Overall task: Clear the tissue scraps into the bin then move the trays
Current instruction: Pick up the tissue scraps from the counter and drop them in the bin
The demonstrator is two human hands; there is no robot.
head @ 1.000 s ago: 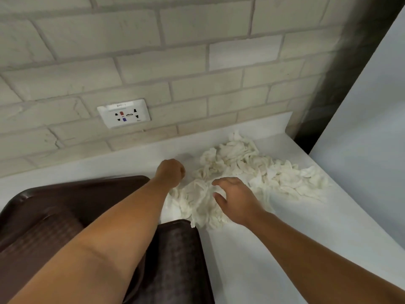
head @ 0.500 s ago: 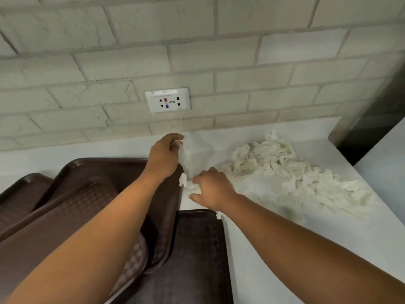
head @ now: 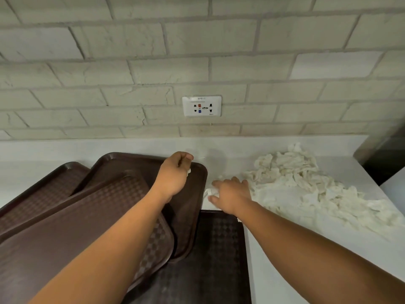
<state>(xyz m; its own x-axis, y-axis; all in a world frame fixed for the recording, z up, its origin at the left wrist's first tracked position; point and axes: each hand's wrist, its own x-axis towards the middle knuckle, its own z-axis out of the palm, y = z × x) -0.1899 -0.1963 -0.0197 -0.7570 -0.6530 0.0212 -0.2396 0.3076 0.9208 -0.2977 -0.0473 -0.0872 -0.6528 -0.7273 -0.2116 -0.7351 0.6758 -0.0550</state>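
White counter (head: 285, 260) being inspected. Left: trays (head: 65, 216) being found overlapped. Above tray corner, left hand (head: 173, 174) being held curled, small scrap (head: 189, 171) pinched. Beside it, right hand (head: 232, 194) being pressed open-fingered on stray scrap (head: 209, 191). Just right, tissue pile (head: 306, 183) being found, axis back-left to front-right; right hand nearer.

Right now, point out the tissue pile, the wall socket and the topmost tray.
tissue pile (head: 295, 178), head view, middle of the heap on the counter.
wall socket (head: 201, 106), head view, centre of the white faceplate.
topmost tray (head: 98, 207), head view, bare checkered floor left of the forearm.
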